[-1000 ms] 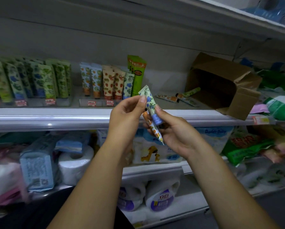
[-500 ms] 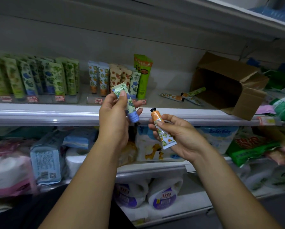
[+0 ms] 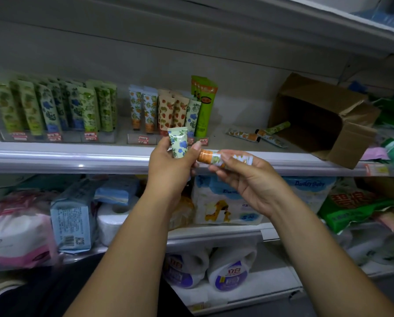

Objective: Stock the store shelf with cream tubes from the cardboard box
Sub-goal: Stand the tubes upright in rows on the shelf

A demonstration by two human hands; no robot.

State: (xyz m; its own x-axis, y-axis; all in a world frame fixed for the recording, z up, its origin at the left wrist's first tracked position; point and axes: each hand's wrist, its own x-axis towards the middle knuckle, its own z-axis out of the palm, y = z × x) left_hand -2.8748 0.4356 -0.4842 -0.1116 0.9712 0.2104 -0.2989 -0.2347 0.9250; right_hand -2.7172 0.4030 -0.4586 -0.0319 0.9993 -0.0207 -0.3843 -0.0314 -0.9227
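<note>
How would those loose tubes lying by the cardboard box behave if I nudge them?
The loose tubes lie flat with round caps, so they would probably roll or slide rather than tip. They look small and thin, so likely light.

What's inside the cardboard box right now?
One green-patterned tube lies at the mouth of the cardboard box. The dark interior shows nothing else; its front flap hides the near right corner.

place: shop | signs: price tags (image 3: 90,136) on shelf (image 3: 54,156); packaged goods rows
</note>
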